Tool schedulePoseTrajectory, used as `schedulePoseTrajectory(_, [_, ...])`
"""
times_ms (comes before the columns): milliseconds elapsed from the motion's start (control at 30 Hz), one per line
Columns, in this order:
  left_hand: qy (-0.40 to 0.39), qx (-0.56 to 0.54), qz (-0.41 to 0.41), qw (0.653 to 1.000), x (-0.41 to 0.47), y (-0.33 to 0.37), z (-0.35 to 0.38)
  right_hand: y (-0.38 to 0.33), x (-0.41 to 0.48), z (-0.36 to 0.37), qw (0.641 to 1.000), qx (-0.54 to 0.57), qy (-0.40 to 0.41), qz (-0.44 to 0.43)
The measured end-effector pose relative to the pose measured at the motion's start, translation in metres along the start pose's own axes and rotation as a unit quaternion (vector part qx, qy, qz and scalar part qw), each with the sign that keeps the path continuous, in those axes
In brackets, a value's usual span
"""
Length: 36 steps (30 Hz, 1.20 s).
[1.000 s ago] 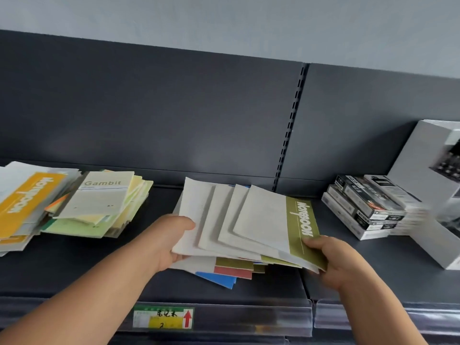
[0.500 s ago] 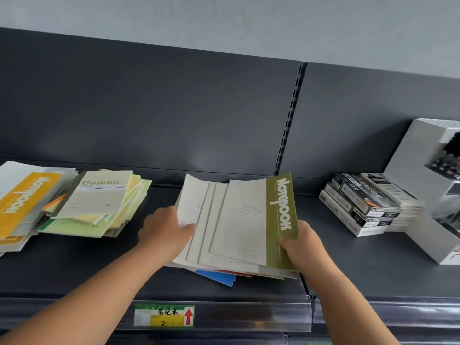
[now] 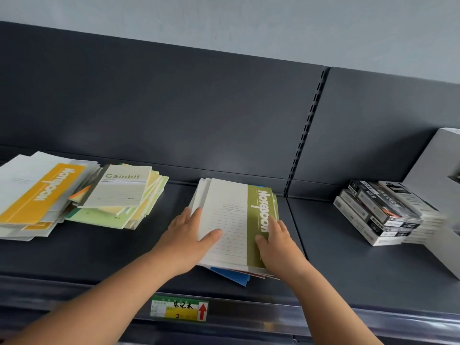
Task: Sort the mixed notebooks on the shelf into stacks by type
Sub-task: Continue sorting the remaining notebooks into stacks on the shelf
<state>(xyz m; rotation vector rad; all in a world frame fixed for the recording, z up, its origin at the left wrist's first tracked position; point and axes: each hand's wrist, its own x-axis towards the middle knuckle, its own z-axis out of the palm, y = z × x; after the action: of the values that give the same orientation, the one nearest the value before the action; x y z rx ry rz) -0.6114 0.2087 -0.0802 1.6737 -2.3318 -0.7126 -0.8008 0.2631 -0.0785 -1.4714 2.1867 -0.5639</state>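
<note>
A squared-up stack of olive-striped "Notebook" notebooks (image 3: 229, 220) lies on the middle of the dark shelf (image 3: 99, 250), on top of a blue notebook (image 3: 234, 276) whose corner sticks out at the front. My left hand (image 3: 186, 237) presses its straight fingers against the stack's left edge, thumb lying on the top cover. My right hand (image 3: 278, 242) rests flat on the olive band at the right edge. To the left lie a loose pile topped by a "Gambit" notebook (image 3: 122, 188) and a pile topped by a yellow-striped notebook (image 3: 42, 192).
Black-and-white boxes (image 3: 378, 212) are stacked at the right, beside a tall white box (image 3: 433, 170). A slotted upright (image 3: 306, 130) splits the back panel. A price label (image 3: 179, 308) sits on the shelf's front rail.
The olive notebooks were fanned out and lifted between my hands; they are now pushed together into one stack lying on the shelf. Both hands moved inward onto it.
</note>
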Motion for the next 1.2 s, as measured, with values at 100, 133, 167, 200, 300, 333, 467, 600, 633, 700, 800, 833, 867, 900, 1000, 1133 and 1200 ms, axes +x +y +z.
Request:
schedulePoseTrajectory(100, [0.014, 0.016, -0.003, 1.000, -0.004, -0.004, -0.004, -0.002, -0.003, 0.002, 0.999, -0.039, 0.024, -0.010])
schedulePoseTrajectory(133, [0.019, 0.024, -0.002, 1.000, -0.005, -0.005, -0.004, -0.003, -0.003, 0.003, 0.997, -0.066, 0.034, -0.018])
schedulePoseTrajectory(167, [0.022, 0.030, 0.000, 0.999, -0.006, -0.007, -0.004, -0.005, -0.005, 0.004, 0.995, -0.091, 0.042, -0.025])
schedulePoseTrajectory(200, [0.027, 0.035, 0.004, 0.999, -0.007, -0.008, -0.005, -0.008, -0.006, 0.004, 0.992, -0.111, 0.045, -0.032])
schedulePoseTrajectory(300, [0.049, 0.065, 0.018, 0.997, -0.011, -0.011, -0.008, -0.016, -0.009, 0.004, 0.985, -0.151, 0.049, -0.061])
schedulePoseTrajectory(333, [0.059, 0.073, 0.022, 0.995, -0.013, -0.012, -0.010, -0.019, -0.010, 0.005, 0.983, -0.160, 0.051, -0.071])
schedulePoseTrajectory(467, [0.095, 0.098, 0.022, 0.990, -0.021, -0.022, -0.018, -0.031, -0.013, 0.009, 0.974, -0.193, 0.055, -0.108])
schedulePoseTrajectory(600, [0.133, 0.107, 0.006, 0.985, -0.036, -0.040, -0.029, -0.048, -0.015, 0.018, 0.969, -0.189, 0.035, -0.154])
schedulePoseTrajectory(633, [0.144, 0.107, 0.000, 0.984, -0.042, -0.045, -0.032, -0.054, -0.016, 0.021, 0.967, -0.189, 0.027, -0.167])
schedulePoseTrajectory(700, [0.169, 0.116, -0.005, 0.979, -0.055, -0.054, -0.039, -0.066, -0.017, 0.027, 0.962, -0.188, 0.020, -0.197])
schedulePoseTrajectory(800, [0.214, 0.087, 0.012, 0.973, -0.076, -0.064, -0.051, -0.088, -0.021, 0.035, 0.956, -0.165, 0.019, -0.240])
schedulePoseTrajectory(833, [0.227, 0.076, 0.021, 0.971, -0.082, -0.067, -0.055, -0.096, -0.024, 0.039, 0.955, -0.153, 0.020, -0.255])
schedulePoseTrajectory(867, [0.239, 0.071, 0.029, 0.968, -0.088, -0.071, -0.059, -0.105, -0.027, 0.042, 0.952, -0.143, 0.022, -0.269])
schedulePoseTrajectory(900, [0.249, 0.068, 0.032, 0.966, -0.094, -0.075, -0.062, -0.113, -0.030, 0.044, 0.950, -0.135, 0.024, -0.282])
schedulePoseTrajectory(1000, [0.263, 0.071, 0.012, 0.962, -0.106, -0.093, -0.074, -0.140, -0.043, 0.051, 0.940, -0.119, 0.023, -0.320])
schedulePoseTrajectory(1133, [0.289, 0.110, -0.014, 0.951, -0.126, -0.130, -0.094, -0.177, -0.056, 0.066, 0.927, -0.117, 0.021, -0.356])
schedulePoseTrajectory(1200, [0.296, 0.129, -0.039, 0.946, -0.138, -0.152, -0.105, -0.196, -0.063, 0.078, 0.921, -0.123, 0.013, -0.369])
